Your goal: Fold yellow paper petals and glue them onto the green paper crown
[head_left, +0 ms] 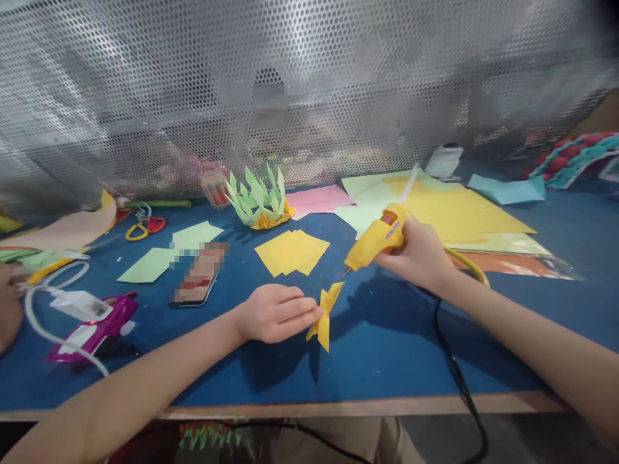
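My left hand (278, 314) pinches a small piece of folded yellow paper (325, 317) just above the blue table. In my right hand (420, 254) is a yellow hot glue gun (380, 237), its nozzle pointing down and to the left, close to the paper's upper tip. Whether nozzle and paper touch I cannot tell. A white glue stick (411, 183) sticks out of the gun's back. Beyond my hands lie flat yellow paper squares (293, 252). Behind those stands a green and yellow folded-paper flower (261, 200).
A phone (200, 277) and green paper squares (149, 264) lie to the left, with scissors (145, 225) farther back. A purple power strip (99, 328) has a white plug in it. Large paper sheets (454, 209) cover the back right. A black cord (449, 354) hangs over the front edge.
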Demonstrator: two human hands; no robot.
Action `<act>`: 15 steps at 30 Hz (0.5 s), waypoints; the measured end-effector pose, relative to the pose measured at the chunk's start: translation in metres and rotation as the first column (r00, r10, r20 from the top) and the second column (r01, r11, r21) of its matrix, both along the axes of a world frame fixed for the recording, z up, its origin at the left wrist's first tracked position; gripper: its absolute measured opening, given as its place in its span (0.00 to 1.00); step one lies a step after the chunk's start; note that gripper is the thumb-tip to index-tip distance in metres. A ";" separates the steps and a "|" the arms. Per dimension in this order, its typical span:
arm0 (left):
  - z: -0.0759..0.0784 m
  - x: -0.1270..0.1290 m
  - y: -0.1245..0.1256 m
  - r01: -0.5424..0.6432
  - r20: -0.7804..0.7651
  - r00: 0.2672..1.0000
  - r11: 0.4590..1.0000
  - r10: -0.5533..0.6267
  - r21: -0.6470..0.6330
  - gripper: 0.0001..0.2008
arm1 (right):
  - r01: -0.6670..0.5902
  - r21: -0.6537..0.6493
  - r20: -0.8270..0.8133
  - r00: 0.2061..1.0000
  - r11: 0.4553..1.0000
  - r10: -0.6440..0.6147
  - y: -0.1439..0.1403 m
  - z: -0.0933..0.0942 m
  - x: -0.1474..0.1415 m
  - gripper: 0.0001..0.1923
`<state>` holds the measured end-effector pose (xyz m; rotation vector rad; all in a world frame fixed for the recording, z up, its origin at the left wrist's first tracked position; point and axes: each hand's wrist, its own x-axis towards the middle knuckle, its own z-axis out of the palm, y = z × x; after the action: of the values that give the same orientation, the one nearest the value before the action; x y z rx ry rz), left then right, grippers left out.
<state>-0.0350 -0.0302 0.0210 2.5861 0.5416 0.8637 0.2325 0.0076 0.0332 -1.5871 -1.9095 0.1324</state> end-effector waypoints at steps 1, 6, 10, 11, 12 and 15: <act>-0.003 0.000 0.002 0.001 -0.004 1.000 0.999 -0.001 0.038 0.08 | -0.003 0.019 -0.003 1.000 1.000 0.003 -0.002 -0.001 -0.002 0.12; -0.015 -0.002 0.011 -0.026 0.029 0.999 0.982 0.021 0.188 0.09 | -0.050 0.095 0.017 0.999 0.994 0.048 -0.006 -0.008 -0.008 0.15; -0.021 -0.003 0.015 -0.044 0.035 0.999 0.921 0.033 0.387 0.08 | -0.103 0.148 0.053 0.994 0.984 0.096 -0.004 -0.014 -0.011 0.18; -0.021 -0.003 0.015 -0.043 0.023 0.999 0.902 0.037 0.431 0.08 | -0.113 0.163 0.064 0.993 0.980 0.104 -0.003 -0.016 -0.011 0.18; -0.022 -0.003 0.016 -0.039 0.002 0.999 0.880 0.043 0.473 0.07 | -0.123 0.180 0.077 0.991 0.976 0.111 -0.002 -0.017 -0.012 0.19; -0.022 -0.003 0.017 -0.022 -0.049 0.997 0.813 0.062 0.581 0.06 | -0.157 0.238 0.125 0.984 0.959 0.130 0.000 -0.019 -0.012 0.19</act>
<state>-0.0381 -0.0133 -0.0013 3.1745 0.3926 1.1020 0.2204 0.0075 0.0144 -1.3139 -2.0359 -0.1297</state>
